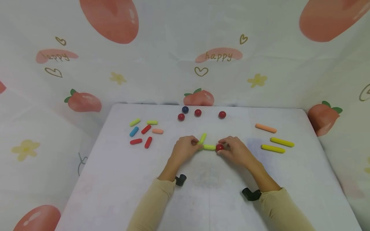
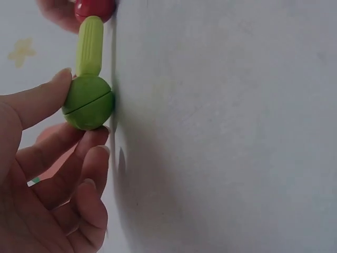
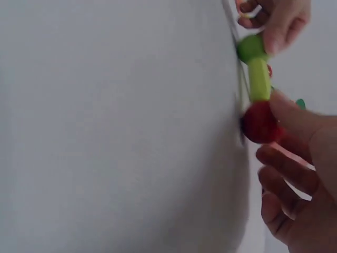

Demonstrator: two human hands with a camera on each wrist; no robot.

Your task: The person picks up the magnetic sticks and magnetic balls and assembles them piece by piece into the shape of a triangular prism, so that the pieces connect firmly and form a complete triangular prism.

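Observation:
My left hand (image 1: 184, 150) pinches a green ball (image 2: 88, 103) between thumb and fingers near the middle of the table. A short yellow-green rod (image 1: 209, 147) runs from this ball to a red ball (image 1: 220, 147), which the thumb and fingers of my right hand (image 1: 237, 151) grip. Another yellow-green rod (image 1: 203, 138) slants away from the green ball toward the back. In the head view, the left fingers mostly hide the green ball. Both wrist views show the ball, rod and ball in one line.
Behind the hands lie a dark blue ball (image 1: 185, 109) and several red balls (image 1: 198, 113). Short rods in red, blue (image 1: 134, 131), peach and yellow-green are scattered at the left. Longer rods, one orange (image 1: 266, 128) and two yellow (image 1: 273, 148), lie at the right on the white table (image 1: 202, 205).

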